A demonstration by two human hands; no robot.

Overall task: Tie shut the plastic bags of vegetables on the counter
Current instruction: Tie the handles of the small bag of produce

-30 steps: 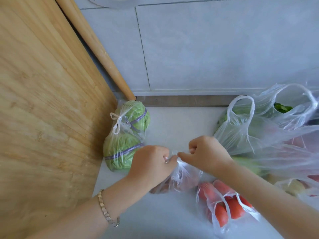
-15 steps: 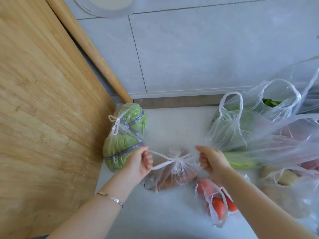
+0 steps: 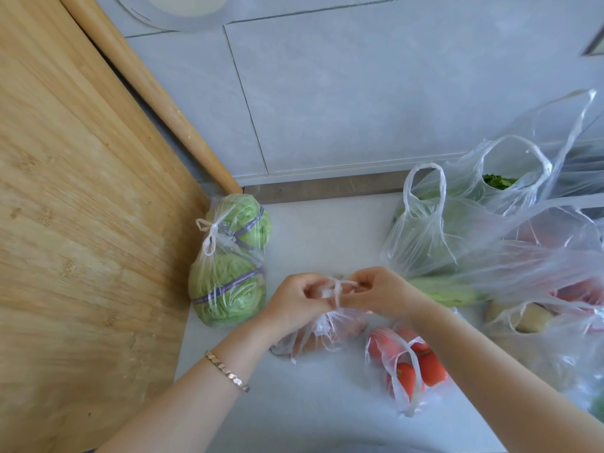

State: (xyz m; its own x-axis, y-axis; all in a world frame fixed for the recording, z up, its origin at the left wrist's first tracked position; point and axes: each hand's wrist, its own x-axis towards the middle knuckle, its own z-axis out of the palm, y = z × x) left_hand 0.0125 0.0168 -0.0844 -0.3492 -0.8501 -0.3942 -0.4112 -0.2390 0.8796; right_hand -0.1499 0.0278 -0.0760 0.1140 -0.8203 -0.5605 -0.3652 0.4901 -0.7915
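A small clear bag [image 3: 322, 331] with brownish vegetables lies on the white counter [image 3: 327, 233] in the middle. Its twisted handles [image 3: 336, 287] cross above it. My left hand [image 3: 294, 300] pinches one handle and my right hand [image 3: 380, 291] pinches the other, the two hands close together over the bag. At the left a bag of two green cabbages [image 3: 228, 263] stands knotted shut. A bag of red tomatoes [image 3: 410, 367] lies open at the lower right. Further right, several open bags of greens [image 3: 434, 230] are piled together.
A big wooden cutting board [image 3: 81, 207] leans at the left, with a wooden rolling pin [image 3: 157, 89] against the tiled wall [image 3: 359, 93] behind it. A pale root vegetable [image 3: 529, 317] shows in a bag at the right edge.
My hands first met at the bag's top, then pulled the handles apart sideways, and now have come back together, crossing the handles above the bag.
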